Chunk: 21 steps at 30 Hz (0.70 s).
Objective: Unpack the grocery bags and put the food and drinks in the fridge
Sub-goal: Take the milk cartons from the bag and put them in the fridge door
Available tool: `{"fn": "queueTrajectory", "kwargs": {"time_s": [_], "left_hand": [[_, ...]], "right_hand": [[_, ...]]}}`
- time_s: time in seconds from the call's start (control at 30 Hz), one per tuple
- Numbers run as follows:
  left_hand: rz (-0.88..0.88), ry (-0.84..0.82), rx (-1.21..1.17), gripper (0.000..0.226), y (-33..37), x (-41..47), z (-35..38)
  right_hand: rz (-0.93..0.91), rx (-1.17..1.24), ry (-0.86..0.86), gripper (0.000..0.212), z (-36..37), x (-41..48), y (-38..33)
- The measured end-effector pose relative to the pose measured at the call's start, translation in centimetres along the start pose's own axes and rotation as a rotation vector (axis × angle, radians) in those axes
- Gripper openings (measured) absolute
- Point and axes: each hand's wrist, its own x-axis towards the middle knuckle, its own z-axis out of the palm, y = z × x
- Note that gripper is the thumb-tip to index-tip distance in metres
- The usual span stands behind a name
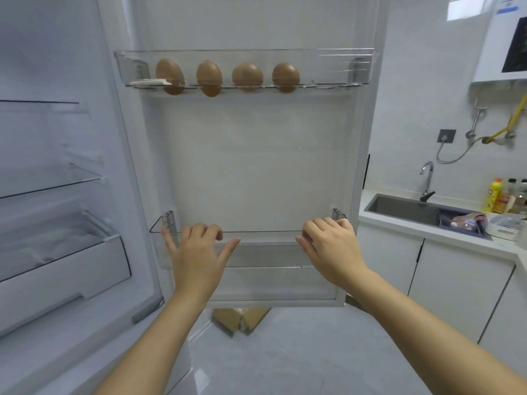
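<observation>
Door (251, 166) open. Left hand (196, 252) and right hand (330, 249) gripped lower bin (265, 255): fingers curled over front rim, thumbs against front face. Four eggs (209, 76) sat in upper bin (328, 67). Food pack (467, 222) lay at right end of sink (399, 209), well apart from door.

Your one view sits on your head, facing the open fridge door (256, 166) from near, tipped forward and down; the sink (399, 208) lies right of that door.

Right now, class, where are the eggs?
Head view, upper centre: four eggs sit in the top bin of the fridge door, above the lower bin.
</observation>
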Motion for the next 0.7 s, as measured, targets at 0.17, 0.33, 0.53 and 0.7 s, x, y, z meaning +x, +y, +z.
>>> {"fn": "queueTrajectory", "kwargs": {"time_s": [0.17, 0.33, 0.53, 0.7], "left_hand": [[0.008, 0.007, 0.010, 0.048, -0.1, 0.0, 0.2], [0.014, 0.004, -0.003, 0.048, -0.2, 0.0, 0.0], [0.022, -0.037, 0.006, 0.057, -0.2, 0.1, 0.0], [0.034, -0.095, 0.022, 0.069, 1.2, -0.3, 0.1]], "right_hand": [[-0.007, 0.002, -0.004, 0.033, 0.2, -0.1, 0.1], [-0.010, 0.008, 0.008, 0.032, -0.1, -0.1, 0.0], [-0.050, 0.016, 0.027, 0.030, -0.3, -0.6, 0.1], [-0.018, -0.039, -0.037, 0.039, -0.6, -2.0, 0.1]]}}
